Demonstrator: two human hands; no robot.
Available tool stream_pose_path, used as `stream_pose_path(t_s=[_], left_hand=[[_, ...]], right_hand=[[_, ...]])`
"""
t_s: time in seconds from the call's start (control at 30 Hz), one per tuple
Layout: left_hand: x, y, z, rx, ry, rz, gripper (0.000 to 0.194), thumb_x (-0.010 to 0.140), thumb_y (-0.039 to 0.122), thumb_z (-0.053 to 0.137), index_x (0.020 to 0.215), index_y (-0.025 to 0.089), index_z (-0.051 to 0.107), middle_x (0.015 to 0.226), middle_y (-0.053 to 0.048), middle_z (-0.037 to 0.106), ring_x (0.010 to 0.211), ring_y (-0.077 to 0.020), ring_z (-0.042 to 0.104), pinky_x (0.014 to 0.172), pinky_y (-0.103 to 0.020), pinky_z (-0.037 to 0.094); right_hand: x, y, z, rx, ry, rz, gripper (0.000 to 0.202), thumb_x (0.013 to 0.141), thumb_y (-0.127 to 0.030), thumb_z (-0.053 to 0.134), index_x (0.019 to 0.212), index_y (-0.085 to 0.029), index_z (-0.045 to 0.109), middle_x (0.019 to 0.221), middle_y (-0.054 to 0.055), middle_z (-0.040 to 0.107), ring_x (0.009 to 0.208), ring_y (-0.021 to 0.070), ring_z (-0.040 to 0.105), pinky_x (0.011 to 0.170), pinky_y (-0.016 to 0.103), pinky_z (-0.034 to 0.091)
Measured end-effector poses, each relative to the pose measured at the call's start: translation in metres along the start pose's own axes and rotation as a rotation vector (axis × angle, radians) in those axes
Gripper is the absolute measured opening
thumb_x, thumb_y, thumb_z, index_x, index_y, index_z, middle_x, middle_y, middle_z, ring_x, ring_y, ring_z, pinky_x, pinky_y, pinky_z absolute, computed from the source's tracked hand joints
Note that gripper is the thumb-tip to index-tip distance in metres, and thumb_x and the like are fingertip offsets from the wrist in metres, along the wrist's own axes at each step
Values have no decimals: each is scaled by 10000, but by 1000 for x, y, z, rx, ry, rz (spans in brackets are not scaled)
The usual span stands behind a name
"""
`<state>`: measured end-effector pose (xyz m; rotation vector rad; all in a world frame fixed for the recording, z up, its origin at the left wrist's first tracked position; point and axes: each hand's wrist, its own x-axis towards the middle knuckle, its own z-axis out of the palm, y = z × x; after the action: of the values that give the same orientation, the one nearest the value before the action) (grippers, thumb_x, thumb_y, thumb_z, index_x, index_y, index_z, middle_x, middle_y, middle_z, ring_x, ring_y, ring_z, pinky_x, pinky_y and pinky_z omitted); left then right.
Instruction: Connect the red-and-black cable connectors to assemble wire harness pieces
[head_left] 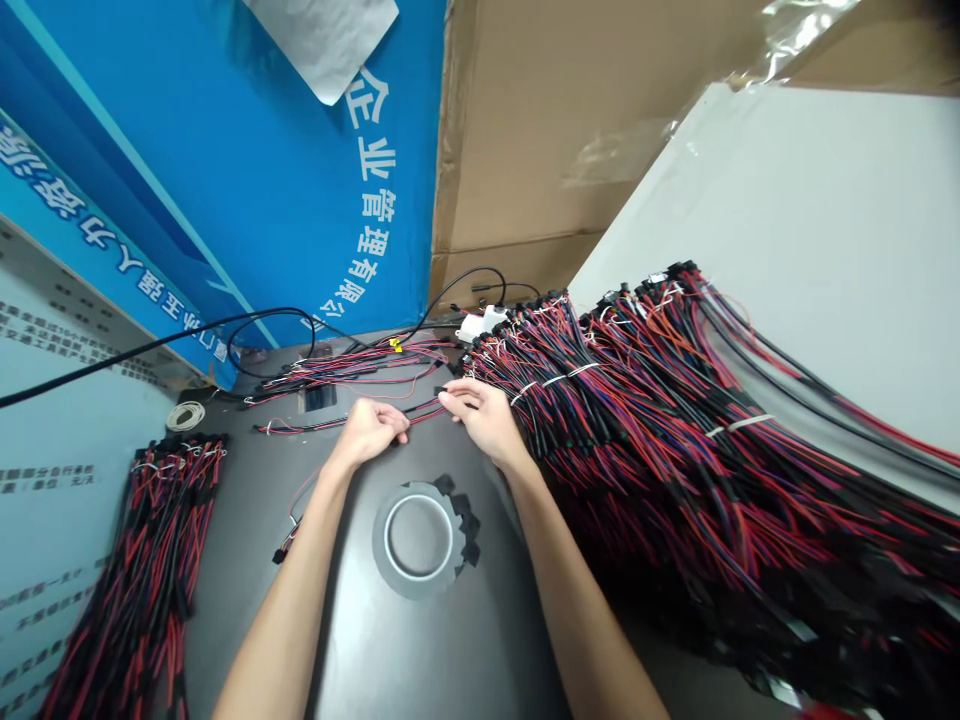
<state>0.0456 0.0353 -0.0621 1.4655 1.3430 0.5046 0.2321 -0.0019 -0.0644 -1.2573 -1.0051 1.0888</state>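
Observation:
A thin red-and-black wire harness (426,409) stretches between my two hands above the grey table. My left hand (373,428) is closed around its middle, and the harness's far left end (281,429) lies on the table beyond. Between the thumb and fingers of my right hand (478,412) is the harness's other end, with a small black connector (441,391) at the fingertips. Closer to me, between my forearms, lies a roll of grey tape (384,545) with small dark tape pieces (469,520) at its right edge.
Large tied bundles of wire harnesses (637,400) are heaped at right. Another bundle (154,560) lies at left. Loose harnesses (360,365) and a black cable (150,345) run along the back, before a blue panel (300,200) and cardboard (517,150).

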Motion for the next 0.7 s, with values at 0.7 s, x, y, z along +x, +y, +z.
stream_pose_path(t_s=[0.7], left_hand=[[-3, 1, 0, -14, -39, 16, 145, 688, 138, 589, 750, 71, 702, 614, -63, 663, 575, -124, 582, 609, -214, 417]], right_hand=[[-12, 20, 18, -29, -147, 126, 427, 616, -410, 733, 891, -90, 665, 725, 86, 667, 661, 201, 671, 447, 225, 501]])
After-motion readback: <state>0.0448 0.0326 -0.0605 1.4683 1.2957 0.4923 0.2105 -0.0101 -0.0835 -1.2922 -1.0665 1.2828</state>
